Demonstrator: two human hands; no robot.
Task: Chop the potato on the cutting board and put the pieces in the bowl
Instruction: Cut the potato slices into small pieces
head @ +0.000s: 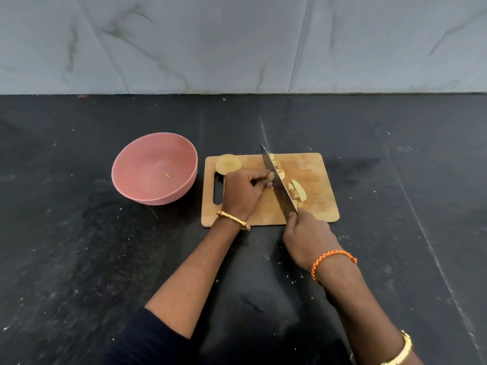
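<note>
A wooden cutting board (313,167) lies on the black counter. My left hand (242,192) pinches a small potato piece (270,176) against the board. My right hand (307,235) grips the handle of a large knife (278,177), whose blade runs diagonally across the board just right of my left fingers. A round potato half (228,163) rests cut side up at the board's far left corner. Several cut wedges (297,191) lie to the right of the blade. The pink bowl (155,167) stands left of the board with one small scrap (167,175) inside.
The black stone counter (79,246) stretches all around, speckled with white crumbs. A grey marble wall (237,43) rises behind it. The board has a handle slot (218,191) on its left side, near the bowl.
</note>
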